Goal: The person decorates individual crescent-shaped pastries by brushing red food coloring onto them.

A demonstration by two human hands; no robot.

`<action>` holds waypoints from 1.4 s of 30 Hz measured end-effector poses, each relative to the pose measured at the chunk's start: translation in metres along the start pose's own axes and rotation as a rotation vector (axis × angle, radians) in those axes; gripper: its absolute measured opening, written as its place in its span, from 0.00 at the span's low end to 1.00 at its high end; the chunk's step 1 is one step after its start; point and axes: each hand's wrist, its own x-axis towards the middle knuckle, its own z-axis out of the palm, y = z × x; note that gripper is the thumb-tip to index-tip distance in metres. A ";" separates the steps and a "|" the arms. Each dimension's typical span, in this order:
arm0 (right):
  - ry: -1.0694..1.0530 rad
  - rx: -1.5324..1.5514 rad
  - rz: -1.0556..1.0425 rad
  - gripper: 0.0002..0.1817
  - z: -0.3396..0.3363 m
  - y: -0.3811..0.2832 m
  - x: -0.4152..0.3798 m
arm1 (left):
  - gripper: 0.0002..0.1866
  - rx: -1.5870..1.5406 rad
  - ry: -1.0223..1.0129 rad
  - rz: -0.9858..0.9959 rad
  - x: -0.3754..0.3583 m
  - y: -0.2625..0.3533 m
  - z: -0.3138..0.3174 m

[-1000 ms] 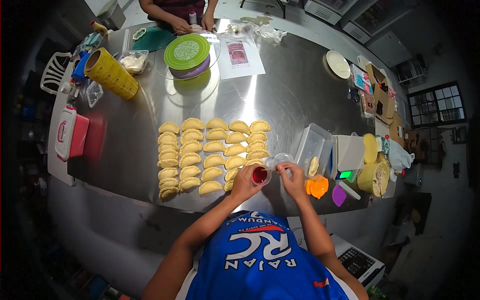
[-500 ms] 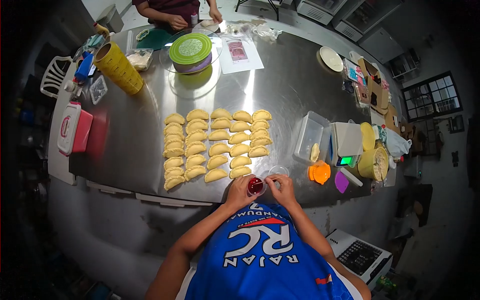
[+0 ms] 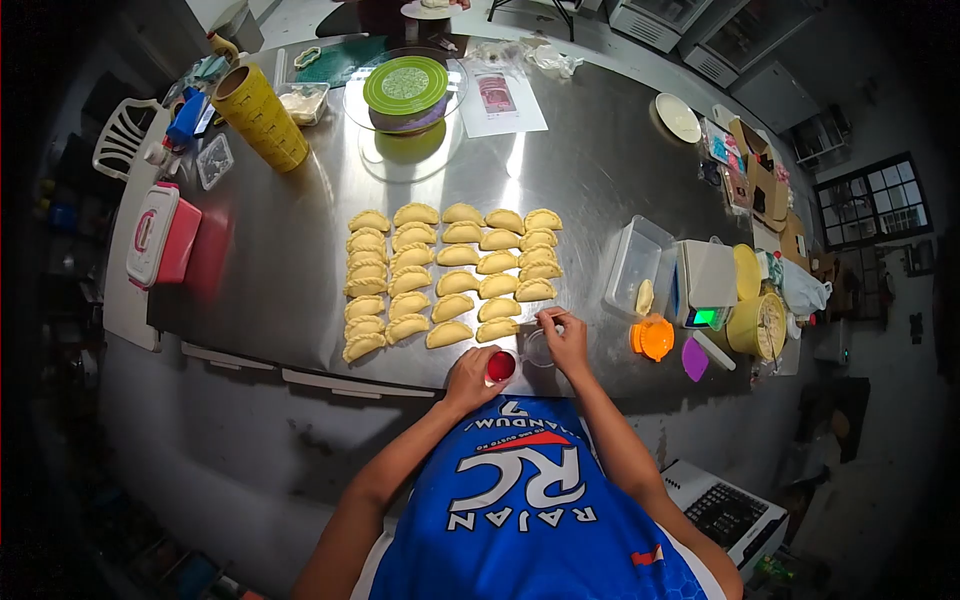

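Note:
My left hand is wrapped round a small clear cup of red liquid at the table's front edge. Pinched in my right hand is a thin stick, its tip pointing left, close to the lowest pastries in the right-hand columns. Beside that hand lies a round clear plastic lid or dish. Rows of pale half-moon pastries with crimped edges, like empanadas, cover the table just beyond my hands.
Right of the pastries stand a clear plastic tub, a scale, an orange container and a purple scraper. Farther back are a cake turntable, a yellow roll and a red box. Across the table, a person holds a plate.
My right hand has lifted the stick out of the cup and moved up toward the pastries. The left hand with the cup has shifted slightly. The person opposite has moved back with a plate.

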 end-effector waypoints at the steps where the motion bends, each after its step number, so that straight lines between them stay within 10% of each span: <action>1: -0.012 -0.041 -0.003 0.10 0.003 0.002 0.003 | 0.28 0.002 -0.005 0.004 0.000 0.000 -0.001; 28: -0.211 -0.299 -0.222 0.07 -0.014 -0.027 -0.031 | 0.32 -0.047 0.028 0.007 0.025 0.014 0.007; 42: -0.004 0.082 -0.054 0.12 -0.003 -0.009 0.045 | 0.32 -0.006 0.083 0.012 0.031 0.010 0.006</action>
